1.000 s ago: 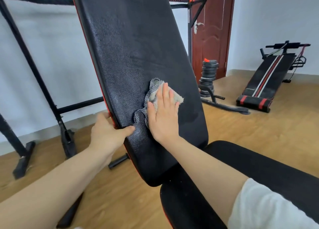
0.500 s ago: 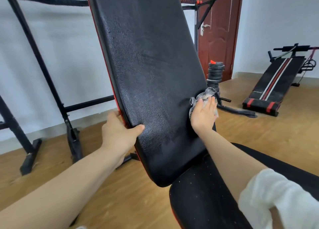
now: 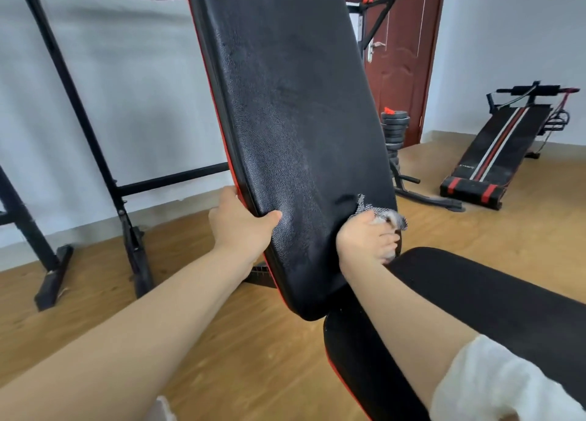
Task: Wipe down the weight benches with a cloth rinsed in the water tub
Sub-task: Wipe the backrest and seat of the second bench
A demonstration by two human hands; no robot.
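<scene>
- The backrest [image 3: 295, 119] of the weight bench is seen steeply tilted: a long pad with rounded corners, covered in black grained leatherette, with a red strip along its left edge.
- The backrest's left edge is gripped by the left hand [image 3: 241, 227], with the thumb laid on the front face and the fingers wrapped behind.
- The cloth [image 3: 380, 213], a crumpled rag of grey-and-white checked weave, is pressed against the backrest's lower right edge.
- The cloth is held under the curled fingers of the right hand [image 3: 367, 239]; the fingertips are blurred.
- The seat pad [image 3: 475, 293], matte black with a rounded end, is set just below the backrest's bottom edge.
- A fluffy white sleeve [image 3: 494, 382] is worn on the right forearm.
- On the wood-grain floor [image 3: 222, 341], a black tubular rack [image 3: 95, 154] is seen at the left.
- A stack of round dark weight plates [image 3: 394, 128] and a striped sit-up board [image 3: 498, 147] are seen near the brown panelled door [image 3: 402, 55].
</scene>
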